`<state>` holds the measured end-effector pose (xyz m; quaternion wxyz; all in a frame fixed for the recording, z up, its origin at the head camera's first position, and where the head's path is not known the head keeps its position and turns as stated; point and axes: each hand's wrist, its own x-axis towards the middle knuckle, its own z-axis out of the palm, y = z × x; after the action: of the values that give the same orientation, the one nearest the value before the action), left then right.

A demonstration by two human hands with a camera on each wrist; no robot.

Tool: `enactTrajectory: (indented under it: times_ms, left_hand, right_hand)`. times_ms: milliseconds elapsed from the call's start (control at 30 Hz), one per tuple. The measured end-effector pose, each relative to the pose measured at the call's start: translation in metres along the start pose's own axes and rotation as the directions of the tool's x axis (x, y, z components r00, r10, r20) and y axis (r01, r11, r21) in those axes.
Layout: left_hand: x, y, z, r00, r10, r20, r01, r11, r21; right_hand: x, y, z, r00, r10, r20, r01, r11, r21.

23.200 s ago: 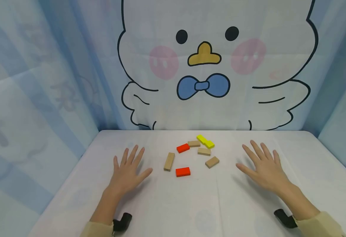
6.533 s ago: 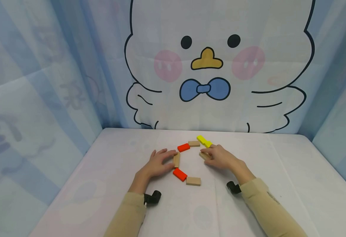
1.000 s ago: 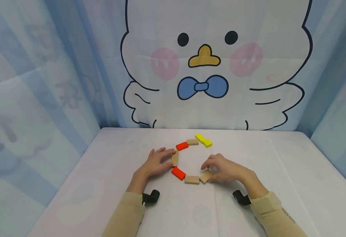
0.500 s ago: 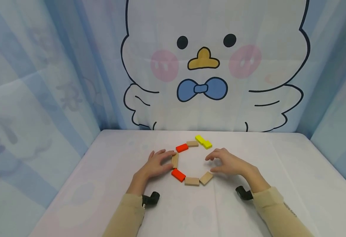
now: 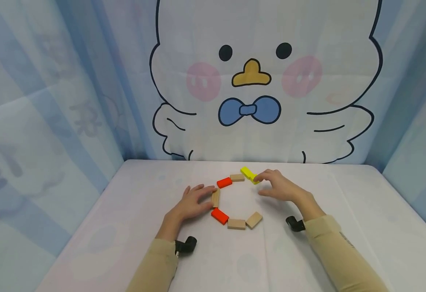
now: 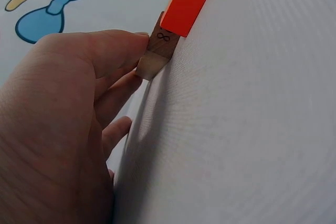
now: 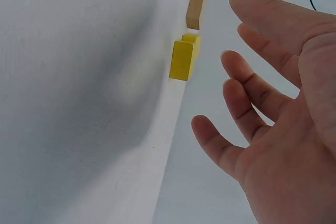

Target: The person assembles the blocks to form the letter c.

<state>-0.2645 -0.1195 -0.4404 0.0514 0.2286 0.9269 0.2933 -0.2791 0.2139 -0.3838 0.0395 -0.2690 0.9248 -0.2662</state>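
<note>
My left hand (image 5: pixel 191 202) touches a long wooden block (image 5: pixel 215 197) at the left of a curved row, index finger by its far end and thumb by its near end. In the left wrist view my fingertips meet that wooden block (image 6: pixel 161 43), which is marked with a dark figure. My right hand (image 5: pixel 280 186) hovers over two yellow blocks (image 5: pixel 247 173), fingers loosely bent, and partly covers the nearer one. The right wrist view shows a gap between my right hand (image 7: pixel 283 98) and the nearer yellow block (image 7: pixel 182 60).
Beside the long block lie a red block (image 5: pixel 224 182) on the far side and another red block (image 5: pixel 220 216) on the near side. Wooden blocks continue the curve at the back (image 5: pixel 237 177), at the front (image 5: pixel 236 224) and at the front right (image 5: pixel 254 220). A white cloth covers the table (image 5: pixel 307 259).
My right hand has let go of the front-right wooden block, which now lies angled beside its neighbour, and has moved away from me to the yellow blocks. My left hand has stayed in place.
</note>
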Motion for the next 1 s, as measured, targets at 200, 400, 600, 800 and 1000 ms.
enactTrajectory:
  times_ms: [200, 400, 600, 800, 1000]
  left_hand:
    - [0.000, -0.002, 0.002, 1.000, 0.016, -0.005, -0.016, 1.000, 0.014]
    - [-0.001, -0.002, 0.001, 1.000, 0.001, -0.010, 0.000, 1.000, 0.020]
    - [-0.001, -0.001, 0.000, 0.999, 0.030, -0.010, -0.030, 0.999, 0.012]
    - [0.000, -0.001, -0.001, 0.999, 0.035, -0.011, -0.035, 0.999, 0.008]
    - [-0.001, -0.002, -0.002, 1.000, 0.023, -0.003, -0.023, 1.000, 0.009]
  right_hand:
    - [0.008, 0.005, 0.006, 0.999, 0.042, -0.016, -0.042, 0.999, 0.010]
    - [0.020, 0.013, 0.007, 0.998, 0.056, -0.028, -0.056, 0.998, -0.002]
    - [0.029, 0.018, 0.003, 0.996, 0.088, 0.003, -0.088, 0.996, -0.014]
    - [0.033, 0.024, 0.003, 0.996, 0.084, 0.033, -0.083, 0.996, -0.026]
    - [0.031, 0.026, 0.004, 0.996, 0.077, 0.036, -0.075, 0.996, -0.047]
